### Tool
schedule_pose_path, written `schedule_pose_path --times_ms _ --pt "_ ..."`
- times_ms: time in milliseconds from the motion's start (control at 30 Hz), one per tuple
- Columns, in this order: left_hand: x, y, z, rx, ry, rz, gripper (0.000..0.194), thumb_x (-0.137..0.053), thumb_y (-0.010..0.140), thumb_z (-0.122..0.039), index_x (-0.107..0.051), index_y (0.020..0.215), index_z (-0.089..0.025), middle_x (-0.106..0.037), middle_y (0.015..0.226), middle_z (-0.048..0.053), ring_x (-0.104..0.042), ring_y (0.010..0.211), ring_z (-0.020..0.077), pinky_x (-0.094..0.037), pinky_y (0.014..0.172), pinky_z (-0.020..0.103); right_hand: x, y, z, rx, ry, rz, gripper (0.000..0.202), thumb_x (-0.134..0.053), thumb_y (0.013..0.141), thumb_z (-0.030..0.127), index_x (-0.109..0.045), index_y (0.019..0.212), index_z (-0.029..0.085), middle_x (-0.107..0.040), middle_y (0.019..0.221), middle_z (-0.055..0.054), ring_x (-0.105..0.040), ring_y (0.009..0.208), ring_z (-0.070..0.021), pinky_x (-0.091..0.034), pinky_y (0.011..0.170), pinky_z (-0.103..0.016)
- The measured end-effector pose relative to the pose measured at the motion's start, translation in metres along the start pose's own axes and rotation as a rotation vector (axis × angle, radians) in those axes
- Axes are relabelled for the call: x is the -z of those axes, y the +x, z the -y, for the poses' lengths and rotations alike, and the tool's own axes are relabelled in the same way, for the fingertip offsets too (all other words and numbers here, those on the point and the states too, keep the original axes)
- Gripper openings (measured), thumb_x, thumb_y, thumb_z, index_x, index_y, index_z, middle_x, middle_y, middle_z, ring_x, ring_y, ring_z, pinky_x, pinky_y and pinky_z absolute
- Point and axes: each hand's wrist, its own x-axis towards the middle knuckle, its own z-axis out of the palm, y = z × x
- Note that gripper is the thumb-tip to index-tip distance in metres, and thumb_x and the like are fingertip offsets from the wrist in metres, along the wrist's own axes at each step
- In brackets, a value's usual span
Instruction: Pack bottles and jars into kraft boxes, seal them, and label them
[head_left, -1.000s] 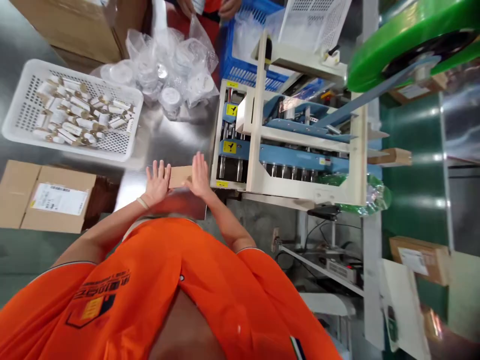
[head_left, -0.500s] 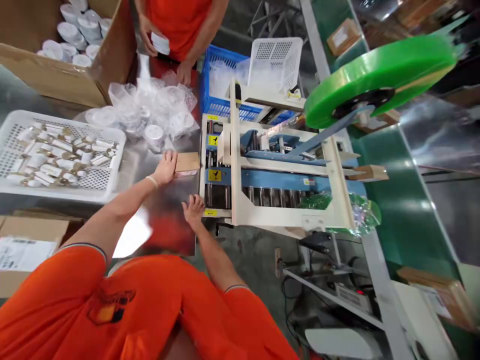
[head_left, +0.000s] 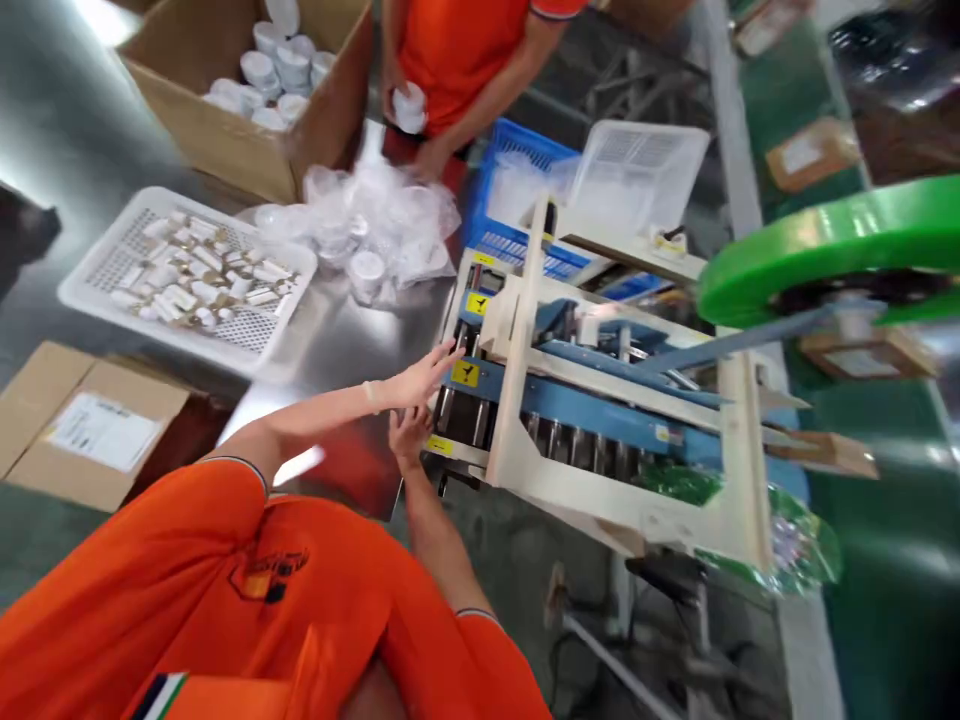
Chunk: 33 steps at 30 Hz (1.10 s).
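At the near end of the taping machine [head_left: 551,400], my left hand [head_left: 426,380] reaches over the table edge with its fingers stretched out, nothing visible in it. Just below it, my right hand [head_left: 410,436] rests beside the machine's corner, fingers apart and holding nothing. The two hands are close together and partly overlap in view. Rollers [head_left: 469,420] and a blue guide rail with yellow stickers [head_left: 465,373] lie directly right of them. No small carton shows at my hands.
A white basket of small bottles [head_left: 262,345] stands left on the metal table [head_left: 322,350]. Behind are clear bags with white jars [head_left: 367,225] and a large carton [head_left: 202,140]. Across the table a person holds a white jar [head_left: 409,108]. A green tape roll [head_left: 825,240] overhangs the machine.
My left hand has left the small cardboard box's earlier spot and moved right to the machine; the box is no longer visible there. My right hand stays near the machine's corner. The view has shifted.
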Motion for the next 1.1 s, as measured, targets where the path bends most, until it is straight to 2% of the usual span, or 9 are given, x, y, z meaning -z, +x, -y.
schedule_pose_path --times_ms 100,200,333,433,533,667,800,967,1100 --pt "0.069 -0.123 -0.034 0.268 0.218 -0.216 0.071 -0.057 0.104 -0.025 -0.041 0.174 -0.021 -0.047 0.172 0.021 -0.043 0.164 0.0375 -0.040 0.136 0.058 0.002 -0.003 -0.005 0.057 0.042 -0.091 0.032 -0.062 0.103 0.034 -0.073 0.126 0.015 -0.066 0.138 -0.030 -0.064 0.125 -0.0419 -0.055 0.103 -0.065" --pt "0.137 -0.249 -0.073 0.664 0.496 -0.627 0.062 -0.059 0.103 -0.029 -0.051 0.163 -0.019 -0.056 0.155 0.020 -0.053 0.148 0.0398 -0.043 0.131 0.062 0.009 0.002 0.006 0.099 0.110 -0.159 0.033 -0.054 0.104 0.032 -0.074 0.125 0.015 -0.067 0.132 -0.031 -0.064 0.123 -0.0435 -0.054 0.103 -0.070" --pt "0.175 -0.383 -0.115 1.153 0.779 -1.204 0.070 -0.070 0.091 -0.027 -0.048 0.156 -0.012 -0.049 0.154 0.023 -0.046 0.147 0.0451 -0.033 0.130 0.071 0.016 0.015 0.103 0.379 0.222 -0.027 0.042 -0.044 0.109 0.029 -0.071 0.137 0.011 -0.067 0.136 -0.031 -0.062 0.132 -0.0418 -0.048 0.116 -0.069" --pt "0.169 -0.428 -0.129 1.473 0.626 -1.399 0.061 -0.074 0.086 -0.026 -0.055 0.141 -0.008 -0.045 0.151 0.025 -0.044 0.145 0.0462 -0.033 0.129 0.071 0.006 0.013 0.229 0.802 0.295 0.248 0.043 -0.041 0.112 0.025 -0.070 0.142 0.015 -0.070 0.138 -0.022 -0.063 0.136 -0.0316 -0.048 0.124 -0.050" --pt "0.158 -0.433 -0.133 1.608 0.328 -1.378 0.034 -0.070 0.088 -0.030 -0.062 0.117 -0.013 -0.045 0.146 0.022 -0.046 0.142 0.0445 -0.041 0.124 0.066 -0.009 -0.007 0.344 0.965 0.204 0.455 0.038 -0.053 0.111 0.027 -0.069 0.143 0.014 -0.068 0.144 -0.020 -0.064 0.138 -0.0290 -0.050 0.124 -0.043" --pt "0.147 -0.425 -0.137 1.593 0.264 -1.357 0.039 -0.074 0.083 -0.033 -0.062 0.117 -0.017 -0.045 0.143 0.020 -0.046 0.141 0.0450 -0.045 0.121 0.066 -0.012 -0.032 0.405 0.931 0.148 0.598 0.029 -0.062 0.109 0.032 -0.070 0.131 0.014 -0.072 0.137 -0.018 -0.070 0.128 -0.0273 -0.056 0.115 -0.040" --pt "0.122 -0.411 -0.153 1.448 0.329 -1.214 0.059 -0.081 0.079 -0.037 -0.061 0.131 -0.019 -0.044 0.144 0.018 -0.046 0.143 0.0455 -0.044 0.123 0.066 0.027 -0.010 0.358 0.733 0.418 0.592 0.027 -0.067 0.103 0.034 -0.069 0.126 0.020 -0.079 0.115 -0.008 -0.075 0.104 -0.0250 -0.064 0.095 -0.037" --pt "0.110 -0.366 -0.166 0.988 0.638 -1.075 0.063 -0.077 0.090 -0.051 -0.062 0.142 -0.019 -0.043 0.160 0.025 -0.036 0.158 0.0483 -0.029 0.131 0.069 0.112 0.027 0.211 0.703 0.605 0.384 0.018 -0.067 0.094 0.037 -0.073 0.101 0.022 -0.077 0.095 -0.004 -0.074 0.092 -0.0242 -0.061 0.086 -0.034" --pt "0.124 -0.312 -0.145 0.679 0.510 -0.601 0.044 -0.066 0.097 -0.054 -0.079 0.129 -0.027 -0.067 0.147 0.019 -0.052 0.149 0.0457 -0.032 0.129 0.064 0.131 0.009 0.122 0.661 0.486 0.326 0.015 -0.065 0.092 0.033 -0.075 0.087 0.022 -0.078 0.087 -0.006 -0.075 0.084 -0.0248 -0.062 0.085 -0.036"
